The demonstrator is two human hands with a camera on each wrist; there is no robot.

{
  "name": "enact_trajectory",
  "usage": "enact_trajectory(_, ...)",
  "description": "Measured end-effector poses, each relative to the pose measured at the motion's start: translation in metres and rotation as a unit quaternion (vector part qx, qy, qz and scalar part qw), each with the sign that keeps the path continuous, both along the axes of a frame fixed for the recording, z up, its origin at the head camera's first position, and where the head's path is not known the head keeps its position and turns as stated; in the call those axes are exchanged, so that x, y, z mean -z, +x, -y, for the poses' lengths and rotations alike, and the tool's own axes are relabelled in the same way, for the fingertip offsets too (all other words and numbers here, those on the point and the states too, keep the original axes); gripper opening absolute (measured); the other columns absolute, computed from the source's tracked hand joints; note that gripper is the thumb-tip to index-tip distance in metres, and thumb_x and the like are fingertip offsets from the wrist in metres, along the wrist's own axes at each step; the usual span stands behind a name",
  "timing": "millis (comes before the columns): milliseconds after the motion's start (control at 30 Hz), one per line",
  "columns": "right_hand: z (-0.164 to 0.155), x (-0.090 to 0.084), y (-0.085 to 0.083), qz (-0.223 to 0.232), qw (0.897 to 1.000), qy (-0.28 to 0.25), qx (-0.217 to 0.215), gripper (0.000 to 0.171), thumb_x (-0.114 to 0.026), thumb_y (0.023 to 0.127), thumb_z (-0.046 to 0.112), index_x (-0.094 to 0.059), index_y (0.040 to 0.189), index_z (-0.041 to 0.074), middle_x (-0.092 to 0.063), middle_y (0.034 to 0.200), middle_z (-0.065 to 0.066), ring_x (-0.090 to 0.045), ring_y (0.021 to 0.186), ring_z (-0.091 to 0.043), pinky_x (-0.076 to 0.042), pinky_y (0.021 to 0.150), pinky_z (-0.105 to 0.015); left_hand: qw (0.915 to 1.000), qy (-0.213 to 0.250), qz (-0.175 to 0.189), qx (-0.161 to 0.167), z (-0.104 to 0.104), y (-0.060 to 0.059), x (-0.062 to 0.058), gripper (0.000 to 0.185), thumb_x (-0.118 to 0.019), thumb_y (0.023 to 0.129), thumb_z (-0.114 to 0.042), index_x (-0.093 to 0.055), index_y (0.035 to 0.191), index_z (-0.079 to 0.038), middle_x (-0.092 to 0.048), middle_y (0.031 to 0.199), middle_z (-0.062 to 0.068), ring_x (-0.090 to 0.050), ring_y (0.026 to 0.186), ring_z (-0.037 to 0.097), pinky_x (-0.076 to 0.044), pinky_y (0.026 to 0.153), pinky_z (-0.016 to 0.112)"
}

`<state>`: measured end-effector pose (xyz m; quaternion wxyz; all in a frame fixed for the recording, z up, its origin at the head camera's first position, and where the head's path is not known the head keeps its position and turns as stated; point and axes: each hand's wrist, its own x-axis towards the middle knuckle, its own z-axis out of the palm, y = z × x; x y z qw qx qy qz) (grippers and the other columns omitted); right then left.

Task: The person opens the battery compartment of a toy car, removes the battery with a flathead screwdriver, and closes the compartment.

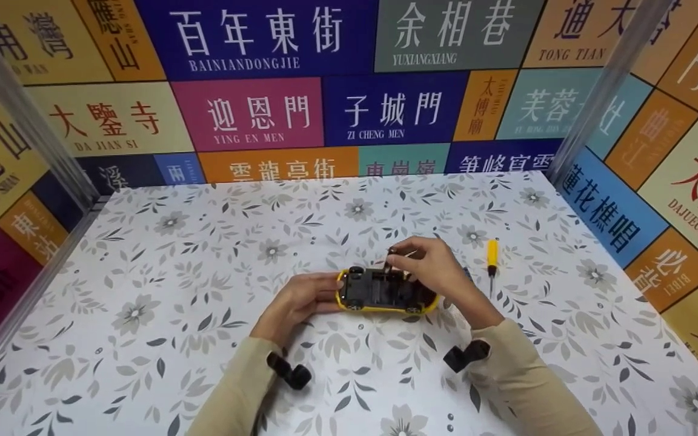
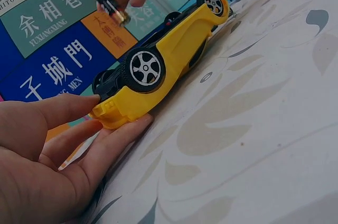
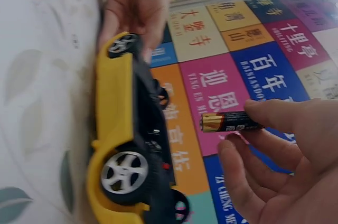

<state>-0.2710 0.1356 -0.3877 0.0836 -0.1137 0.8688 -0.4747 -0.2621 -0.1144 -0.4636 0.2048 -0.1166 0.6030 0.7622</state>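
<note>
A yellow toy car (image 1: 379, 292) lies upside down on the table, its black underside and wheels facing up. My left hand (image 2: 58, 150) grips one end of the car between thumb and fingers. Above the car's underside, my right hand (image 3: 285, 155) pinches a battery (image 3: 228, 121) with a black body and a gold-coloured end. The battery (image 2: 112, 8) is apart from the car in both wrist views. In the head view the fingers partly cover it.
A screwdriver (image 1: 492, 257) with a yellow handle lies to the right of the right hand. Something blue (image 1: 468, 275) shows partly behind the right wrist. The table (image 1: 216, 363) has a floral cloth, and panels with printed signs (image 1: 246, 115) stand around its back and sides.
</note>
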Motion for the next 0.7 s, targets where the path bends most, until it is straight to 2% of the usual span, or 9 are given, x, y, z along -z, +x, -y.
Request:
enact_trajectory(167,-0.016,-0.014,-0.004,0.024,0.999,-0.017,0.017,0.040,-0.069,0.095,0.031,-0.066,0.125,0.005,-0.070,0.122,-0.017,-0.071,0.093,-0.026,-0.061,0.087,-0.041,1.0000,-0.001,-0.001,0.001,0.001,0.001,0.000,0.046,-0.065,0.091,0.002,-0.058,0.136,0.004,-0.070,0.118,0.025,-0.075,0.088,0.024,-0.063,0.082,0.039)
enact_trajectory(367,-0.040,-0.024,-0.009,-0.003,0.999,-0.040,0.027,0.041,-0.066,0.097,0.029,-0.063,0.129,0.003,-0.069,0.121,-0.017,-0.068,0.096,-0.011,-0.062,0.083,-0.029,1.0000,0.002,-0.002,0.005,0.001,-0.001,0.000,0.047,-0.065,0.091,0.002,-0.057,0.137,0.004,-0.069,0.120,0.026,-0.075,0.090,0.025,-0.063,0.083,0.040)
enact_trajectory(533,-0.061,-0.030,-0.015,-0.003,0.998,-0.058,0.035,0.043,-0.066,0.098,0.029,-0.062,0.133,0.005,-0.070,0.118,-0.012,-0.069,0.091,-0.006,-0.061,0.083,-0.027,1.0000,0.000,-0.002,0.003,0.001,-0.001,0.001,0.048,-0.065,0.091,0.002,-0.056,0.138,0.003,-0.069,0.120,0.027,-0.076,0.089,0.025,-0.063,0.083,0.040)
enact_trajectory(700,-0.081,-0.034,-0.019,0.009,0.998,-0.043,0.046,0.047,-0.066,0.097,0.034,-0.061,0.135,0.006,-0.070,0.116,-0.005,-0.069,0.089,-0.004,-0.062,0.080,-0.027,1.0000,-0.002,0.000,-0.001,0.000,0.000,0.000,0.047,-0.066,0.090,0.002,-0.057,0.136,0.004,-0.070,0.118,0.027,-0.076,0.088,0.026,-0.063,0.082,0.040)
